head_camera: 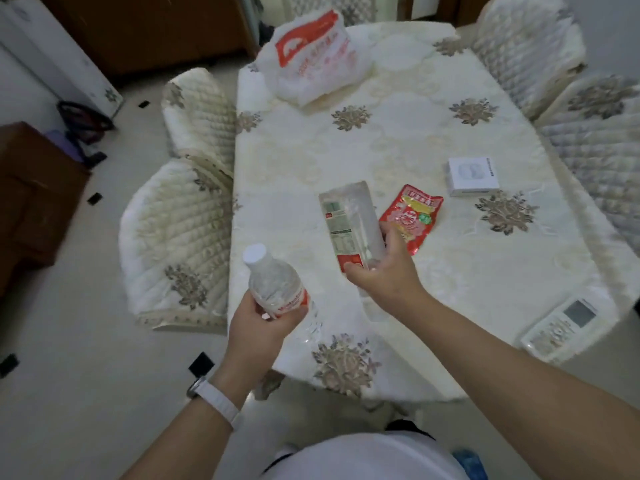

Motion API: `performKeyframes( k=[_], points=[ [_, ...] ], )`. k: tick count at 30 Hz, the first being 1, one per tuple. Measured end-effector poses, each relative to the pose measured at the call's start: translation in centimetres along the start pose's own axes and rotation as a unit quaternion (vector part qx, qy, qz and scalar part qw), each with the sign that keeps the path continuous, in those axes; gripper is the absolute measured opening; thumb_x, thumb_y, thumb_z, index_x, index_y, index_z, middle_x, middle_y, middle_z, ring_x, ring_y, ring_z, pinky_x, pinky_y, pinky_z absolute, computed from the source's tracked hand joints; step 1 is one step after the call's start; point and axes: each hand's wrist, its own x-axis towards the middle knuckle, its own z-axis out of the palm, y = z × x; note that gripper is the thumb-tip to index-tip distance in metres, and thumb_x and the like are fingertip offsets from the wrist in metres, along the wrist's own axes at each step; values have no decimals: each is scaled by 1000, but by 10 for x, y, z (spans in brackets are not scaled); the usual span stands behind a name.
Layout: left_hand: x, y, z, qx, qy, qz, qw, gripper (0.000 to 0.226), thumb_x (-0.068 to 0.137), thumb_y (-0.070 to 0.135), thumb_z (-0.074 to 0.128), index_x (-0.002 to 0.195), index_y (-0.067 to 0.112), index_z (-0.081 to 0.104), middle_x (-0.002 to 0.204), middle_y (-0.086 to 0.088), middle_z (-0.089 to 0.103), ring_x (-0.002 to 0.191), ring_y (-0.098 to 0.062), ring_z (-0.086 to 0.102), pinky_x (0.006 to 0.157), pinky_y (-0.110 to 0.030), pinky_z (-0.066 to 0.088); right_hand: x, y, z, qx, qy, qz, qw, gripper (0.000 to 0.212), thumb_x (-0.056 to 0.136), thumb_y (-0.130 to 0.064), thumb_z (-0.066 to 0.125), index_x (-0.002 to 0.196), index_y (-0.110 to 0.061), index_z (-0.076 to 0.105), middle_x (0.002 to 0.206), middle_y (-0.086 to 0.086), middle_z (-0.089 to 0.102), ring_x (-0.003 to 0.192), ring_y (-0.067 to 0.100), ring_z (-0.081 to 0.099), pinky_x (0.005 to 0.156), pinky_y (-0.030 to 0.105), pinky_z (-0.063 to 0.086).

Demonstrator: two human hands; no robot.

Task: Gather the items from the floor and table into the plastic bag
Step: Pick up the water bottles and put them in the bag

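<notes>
The left hand (263, 320) grips a clear water bottle (273, 285) round its red label, thumb across the front and fingers curled behind. The white cap tilts up and away, just off the table's near-left edge. A white watch (214, 400) sits on that wrist.

The right hand (384, 268) reaches forward over the near half of the table (381, 133) and pinches the near end of a long clear packet (346, 220), thumb on its red strip and fingers curled past its right edge. Whether the packet lies on the cloth or is lifted cannot be told.

A red sachet (412, 216) lies just beside the packet, touching the fingertips' side. A white box (472, 176) sits toward the right edge and a remote control (561, 327) near the near-right corner. The plastic bag (311, 60) slumps at the far-left corner, with open cloth between it and the hands.

2 quilted chairs (180, 237) crowd the left edge and 2 more (602, 150) the right.
</notes>
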Motion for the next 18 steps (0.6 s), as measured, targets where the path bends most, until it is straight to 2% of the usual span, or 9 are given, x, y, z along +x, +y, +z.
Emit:
performKeyframes(
  k=[2, 4, 7, 10, 12, 16, 18],
  points=[
    [-9, -13, -55, -24, 13, -8, 1000, 56, 68, 13, 89, 119, 21, 64, 107, 8, 74, 97, -8, 70, 78, -24, 57, -21, -19, 51, 0, -30, 3, 1000, 70, 72, -15, 83, 125, -25, 38, 115, -6, 52, 102, 7, 57, 80, 14, 52],
    [-14, -21, -95, -35, 35, -8, 999, 59, 66, 15, 91, 118, 22, 64, 106, 7, 74, 96, -9, 71, 81, -29, 57, -36, -31, 89, -10, -47, 4, 999, 69, 73, -16, 83, 124, -27, 38, 113, -11, 54, 101, 3, 59, 88, 28, 55],
    [-21, -31, -170, -70, 66, 5, 995, 51, 69, 5, 86, 112, 22, 63, 101, 8, 73, 87, -1, 70, 69, -14, 55, -56, -54, 165, -36, -77, -21, 996, 61, 74, -18, 81, 121, -27, 43, 108, -15, 58, 95, 1, 60, 82, 28, 53],
    [-31, -46, -240, -79, 98, 9, 992, 47, 72, 4, 84, 107, 26, 62, 98, 11, 73, 84, 2, 69, 64, -11, 52, -79, -74, 237, -21, -122, -30, 992, 60, 76, -21, 80, 124, -27, 45, 107, -16, 60, 95, 3, 63, 76, 20, 53],
    [-36, -56, -283, -78, 130, 11, 988, 47, 71, 7, 85, 106, 29, 63, 96, 13, 74, 85, 2, 69, 64, -11, 52, -92, -85, 279, -6, -153, -31, 988, 64, 76, -23, 80, 129, -29, 45, 109, -17, 61, 95, 0, 64, 76, 20, 56],
    [-43, -79, -352, -81, 191, 5, 978, 47, 71, 8, 85, 111, 24, 66, 98, 10, 75, 89, -4, 70, 66, -12, 52, -103, -99, 342, -5, -185, -35, 982, 69, 64, -34, 82, 124, -33, 48, 113, -11, 62, 99, 6, 64, 85, 36, 58],
    [-46, -87, -378, -92, 214, 2, 972, 47, 72, 8, 85, 112, 23, 65, 99, 10, 74, 90, -4, 70, 67, -12, 52, -104, -106, 369, -10, -203, -32, 979, 71, 60, -36, 83, 121, -32, 47, 112, -8, 62, 97, 8, 65, 84, 37, 58]
  ],
)
